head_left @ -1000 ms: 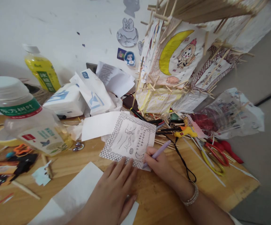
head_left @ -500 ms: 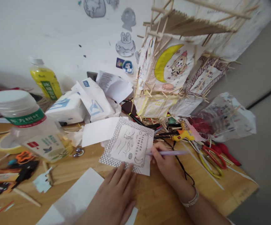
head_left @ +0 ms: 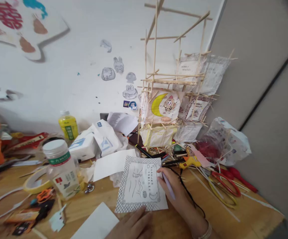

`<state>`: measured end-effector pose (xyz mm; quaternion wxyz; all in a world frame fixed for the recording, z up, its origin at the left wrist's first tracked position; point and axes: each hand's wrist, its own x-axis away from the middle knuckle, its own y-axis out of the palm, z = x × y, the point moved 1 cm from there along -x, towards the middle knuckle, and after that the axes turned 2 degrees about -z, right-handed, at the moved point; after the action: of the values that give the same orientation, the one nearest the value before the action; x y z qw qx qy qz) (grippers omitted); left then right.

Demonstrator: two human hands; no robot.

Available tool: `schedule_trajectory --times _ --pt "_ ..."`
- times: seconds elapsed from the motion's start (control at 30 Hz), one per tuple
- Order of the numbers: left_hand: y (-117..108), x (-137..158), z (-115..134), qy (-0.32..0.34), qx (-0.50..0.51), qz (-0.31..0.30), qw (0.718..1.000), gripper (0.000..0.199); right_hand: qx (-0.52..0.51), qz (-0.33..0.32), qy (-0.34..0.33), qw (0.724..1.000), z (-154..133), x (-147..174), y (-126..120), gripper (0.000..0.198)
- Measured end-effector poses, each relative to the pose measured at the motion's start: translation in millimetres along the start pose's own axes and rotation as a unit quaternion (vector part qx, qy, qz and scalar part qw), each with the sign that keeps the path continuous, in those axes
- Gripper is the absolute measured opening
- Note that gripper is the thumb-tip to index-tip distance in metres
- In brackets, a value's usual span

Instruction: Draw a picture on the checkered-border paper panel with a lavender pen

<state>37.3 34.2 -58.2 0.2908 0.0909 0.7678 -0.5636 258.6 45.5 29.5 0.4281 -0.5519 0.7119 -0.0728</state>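
A sheet of paper [head_left: 136,182] with an inked picture, rows of characters and a cross-hatched border lies on the wooden table. My left hand [head_left: 134,224] rests with fingers stretched out at the sheet's lower edge. At the right edge, my right hand [head_left: 173,187] is closed around a light purple pen [head_left: 168,186]; its tip is hard to make out. Another blank white sheet [head_left: 114,165] lies partly beneath the drawn one. Near my left hand is a second blank sheet [head_left: 96,222].
Behind the sheet stands a stick frame [head_left: 155,59] hung with drawn panels. A yellow glue gun [head_left: 190,161], scissors [head_left: 225,186] and a plastic bag [head_left: 228,141] lie to the right. Leftward are a clear bottle [head_left: 64,179], a tape roll [head_left: 38,181] and tissue packs [head_left: 106,137].
The view has tilted up, showing more wall and the frame's top. The pen in my right hand has swung from nearly level to steeply slanted. My left hand sits lower on the sheet.
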Motion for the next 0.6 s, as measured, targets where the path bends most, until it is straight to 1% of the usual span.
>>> schedule_trajectory --times 0.1,0.13,0.17,0.2,0.27,0.3,0.33,0.37,0.4,0.43,0.5,0.53,0.57,0.6 --pt "-9.3 -6.6 -7.1 0.024 0.012 0.037 0.999 0.025 -0.067 0.022 0.013 0.997 0.4 -4.3 0.5 0.021" --pt "-15.9 -9.5 -9.5 0.022 0.02 0.049 0.998 0.027 -0.087 0.027 0.021 0.996 0.3 -7.1 -0.9 0.022" --pt "-23.3 -12.1 -12.3 0.006 0.033 0.062 0.998 0.03 -0.106 0.033 0.028 0.993 -0.3 -10.5 -3.3 0.022" --pt "-31.0 -14.3 -15.3 -0.027 0.055 0.072 0.996 0.033 -0.121 0.036 0.033 0.991 -1.7 -14.4 -6.8 0.022" --pt "-45.0 -16.1 -22.8 -0.13 0.125 0.078 0.981 0.039 -0.142 0.037 0.035 0.989 -7.9 -22.9 -18.1 0.02" --pt "-50.5 -15.8 -27.3 -0.196 0.175 0.068 0.963 0.042 -0.15 0.027 0.029 0.988 -13.1 -27.7 -25.8 0.02" --pt "-54.8 -14.7 -32.2 -0.262 0.233 0.06 0.935 0.044 -0.154 0.013 0.024 0.988 -19.8 -32.6 -34.8 0.018" --pt "-57.8 -13.2 -37.6 -0.323 0.297 0.06 0.897 0.045 -0.16 -0.007 0.006 0.987 -28.1 -37.8 -44.8 0.017" --pt "-59.7 -11.6 -43.3 -0.381 0.362 0.072 0.848 0.049 -0.168 -0.016 -0.019 0.986 -37.8 -43.1 -55.7 0.015" --pt "-60.8 -10.4 -49.1 -0.427 0.423 0.104 0.792 0.056 -0.175 -0.033 -0.042 0.983 -48.2 -48.5 -66.5 0.012" --pt "-60.7 -11.2 -59.5 -0.449 0.473 0.131 0.747 0.071 -0.197 -0.085 -0.073 0.974 -69.1 -59.8 -84.9 0.01" --pt "-59.6 -13.3 -63.6 -0.444 0.498 0.134 0.732 0.076 -0.203 -0.124 -0.077 0.968 -78.2 -65.4 -90.9 0.009" --pt "-58.1 -16.2 -66.5 -0.435 0.523 0.127 0.721 0.08 -0.21 -0.145 -0.074 0.964 -85.5 -71.2 -94.4 0.01" --pt "-56.3 -19.8 -68.3 -0.427 0.554 0.115 0.705 0.084 -0.216 -0.179 -0.074 0.957 -90.8 -76.7 -94.4 0.011"
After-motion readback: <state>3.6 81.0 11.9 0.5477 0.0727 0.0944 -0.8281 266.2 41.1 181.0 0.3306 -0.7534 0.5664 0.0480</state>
